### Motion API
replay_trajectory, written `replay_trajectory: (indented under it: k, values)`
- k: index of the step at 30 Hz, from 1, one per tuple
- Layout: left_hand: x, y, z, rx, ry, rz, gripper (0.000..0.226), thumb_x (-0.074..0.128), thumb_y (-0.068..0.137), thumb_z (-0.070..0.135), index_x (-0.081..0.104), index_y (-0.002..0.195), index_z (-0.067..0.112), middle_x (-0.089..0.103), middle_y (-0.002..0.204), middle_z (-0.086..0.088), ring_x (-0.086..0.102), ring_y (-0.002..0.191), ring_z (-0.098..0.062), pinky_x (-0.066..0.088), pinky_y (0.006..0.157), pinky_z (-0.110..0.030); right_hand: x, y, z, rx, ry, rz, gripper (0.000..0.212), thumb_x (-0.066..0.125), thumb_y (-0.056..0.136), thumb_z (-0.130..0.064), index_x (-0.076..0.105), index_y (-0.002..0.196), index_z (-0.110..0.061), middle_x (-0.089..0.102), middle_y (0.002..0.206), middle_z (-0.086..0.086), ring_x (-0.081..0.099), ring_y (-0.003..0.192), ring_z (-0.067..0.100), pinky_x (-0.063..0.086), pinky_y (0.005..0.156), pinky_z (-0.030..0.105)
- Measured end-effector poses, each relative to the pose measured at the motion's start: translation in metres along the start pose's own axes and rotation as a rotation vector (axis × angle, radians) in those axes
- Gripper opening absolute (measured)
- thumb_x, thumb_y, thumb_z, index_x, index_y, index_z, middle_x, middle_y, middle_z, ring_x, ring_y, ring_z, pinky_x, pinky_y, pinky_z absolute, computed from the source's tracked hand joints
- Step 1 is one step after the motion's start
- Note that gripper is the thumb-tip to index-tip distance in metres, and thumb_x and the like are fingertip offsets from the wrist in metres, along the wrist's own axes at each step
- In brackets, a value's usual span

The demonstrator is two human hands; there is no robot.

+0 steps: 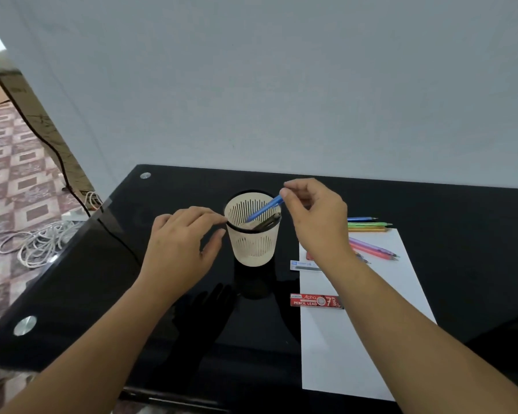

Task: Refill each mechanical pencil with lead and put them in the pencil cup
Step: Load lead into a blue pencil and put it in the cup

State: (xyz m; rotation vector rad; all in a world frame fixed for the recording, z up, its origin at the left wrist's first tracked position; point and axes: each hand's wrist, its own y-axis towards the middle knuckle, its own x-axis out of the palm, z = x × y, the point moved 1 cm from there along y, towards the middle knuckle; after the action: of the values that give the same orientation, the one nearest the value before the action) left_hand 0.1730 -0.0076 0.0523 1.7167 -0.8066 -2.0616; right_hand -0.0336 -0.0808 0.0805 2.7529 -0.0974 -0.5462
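A cream slotted pencil cup [253,243] with a black rim stands mid-table. My right hand [317,216] pinches the top end of a blue mechanical pencil [263,209], whose tip points down into the cup. A dark pencil [268,220] leans inside the cup. My left hand [183,243] touches the cup's left rim with its fingertips, thumb apart from the wall. Several coloured pencils [371,225] lie to the right, more [374,249] on the white paper. A red lead box [316,300] and a blue-white lead case [304,265] lie at the paper's left edge.
The black glass table [162,324] stands against a grey wall. A white paper sheet [359,324] covers its right part. A black cable [114,231] crosses the left corner, and white coiled cable [39,240] lies on the tiled floor to the left.
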Motion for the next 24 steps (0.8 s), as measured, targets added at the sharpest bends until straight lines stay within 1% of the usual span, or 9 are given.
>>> replay_trajectory:
  k: [2,5,9,11,14,17,21,24]
  values:
    - [0.001,-0.002,0.0,-0.013,-0.013,0.006,0.024,0.054,0.09,0.031,0.07,0.105,0.023,0.066,0.105,0.009,0.061,0.097,-0.012,0.037,0.084,-0.032,0.005,-0.001,0.002,0.003,-0.057,-0.032,0.012,0.063,0.09,-0.028,0.069,0.101,-0.026,0.066,0.087,-0.017,0.061,0.08,-0.003,0.048,0.067,0.009]
    - [0.001,-0.003,0.002,-0.028,-0.035,0.015,0.023,0.056,0.089,0.029,0.07,0.106,0.022,0.066,0.105,0.008,0.06,0.097,-0.012,0.037,0.085,-0.031,0.01,0.0,0.005,0.014,-0.149,-0.068,0.016,0.061,0.091,-0.031,0.07,0.103,-0.025,0.067,0.096,-0.01,0.06,0.084,0.003,0.048,0.07,0.012]
    - [0.001,-0.005,0.005,-0.049,-0.045,0.013,0.024,0.056,0.088,0.028,0.069,0.106,0.02,0.065,0.106,0.007,0.06,0.098,-0.013,0.036,0.086,-0.031,0.012,-0.001,0.007,0.016,-0.213,-0.091,0.021,0.056,0.093,-0.034,0.071,0.102,-0.022,0.065,0.104,-0.007,0.058,0.085,0.005,0.042,0.066,0.009]
    - [0.001,-0.006,0.007,-0.058,-0.039,0.016,0.024,0.057,0.088,0.029,0.069,0.107,0.02,0.064,0.108,0.006,0.059,0.099,-0.014,0.036,0.087,-0.032,0.01,-0.003,0.008,0.018,-0.207,-0.089,0.022,0.054,0.094,-0.033,0.069,0.106,-0.022,0.064,0.108,-0.006,0.057,0.088,0.005,0.042,0.068,0.009]
    - [-0.001,-0.004,0.013,-0.065,-0.039,0.034,0.025,0.058,0.087,0.029,0.068,0.108,0.019,0.064,0.108,0.006,0.059,0.099,-0.014,0.034,0.088,-0.032,0.002,-0.005,0.008,0.018,-0.202,-0.071,0.022,0.055,0.094,-0.033,0.066,0.111,-0.025,0.062,0.112,-0.006,0.057,0.094,0.007,0.048,0.076,0.017]
    - [-0.003,0.001,0.024,-0.041,-0.05,0.06,0.024,0.06,0.086,0.028,0.068,0.106,0.018,0.064,0.107,0.005,0.058,0.098,-0.014,0.034,0.087,-0.031,-0.014,-0.007,0.012,0.014,-0.223,-0.064,0.019,0.056,0.093,-0.032,0.065,0.11,-0.026,0.062,0.109,-0.006,0.058,0.093,0.008,0.054,0.078,0.026]
    - [-0.001,0.01,0.05,0.015,-0.062,0.091,0.021,0.061,0.086,0.027,0.068,0.103,0.018,0.065,0.105,0.005,0.059,0.096,-0.016,0.035,0.086,-0.033,-0.045,-0.014,0.027,-0.048,-0.362,-0.016,0.015,0.058,0.092,-0.029,0.067,0.104,-0.025,0.063,0.109,-0.007,0.056,0.1,0.011,0.051,0.086,0.03]
    - [0.007,0.013,0.076,0.075,-0.075,0.112,0.019,0.061,0.085,0.024,0.068,0.102,0.017,0.066,0.103,0.002,0.059,0.096,-0.018,0.037,0.084,-0.036,-0.071,-0.022,0.042,-0.006,-0.511,-0.018,0.018,0.059,0.091,-0.032,0.067,0.106,-0.026,0.062,0.113,-0.006,0.055,0.103,0.013,0.051,0.088,0.033]
